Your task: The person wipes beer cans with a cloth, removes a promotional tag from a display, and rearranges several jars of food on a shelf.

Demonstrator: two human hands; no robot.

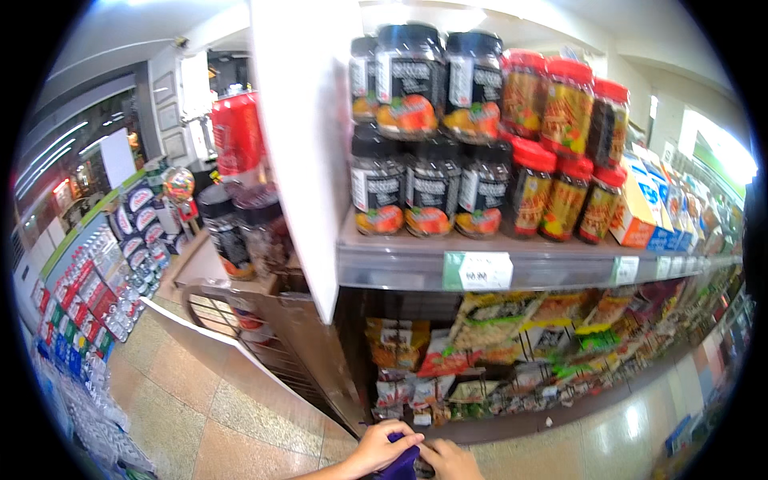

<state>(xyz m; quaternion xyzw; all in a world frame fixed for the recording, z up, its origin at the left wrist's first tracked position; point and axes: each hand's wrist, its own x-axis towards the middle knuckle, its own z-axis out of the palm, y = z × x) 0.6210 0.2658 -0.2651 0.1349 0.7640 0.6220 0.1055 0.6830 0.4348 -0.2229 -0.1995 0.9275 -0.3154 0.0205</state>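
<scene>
At the bottom of the view, my left hand (385, 445) has its fingers closed on a purple cloth-like item (403, 463). My right hand (451, 459) is close beside it, fingers curled at the item's right edge; what it grips is hidden. Ahead of me, a store shelf (384, 267) bears stacked jars with black lids (409, 78) and slimmer jars with red lids (567, 108). Snack bags (495, 318) hang and stand beneath the shelf.
A white panel (300, 150) ends the shelf at left. Beside it stands a brown cardboard box (300, 324) with a wire rack and more jars (225, 234). Packs of bottled drinks (90, 300) line the far left. Boxed goods (639, 210) sit on the shelf's right part, above a tiled floor (240, 450).
</scene>
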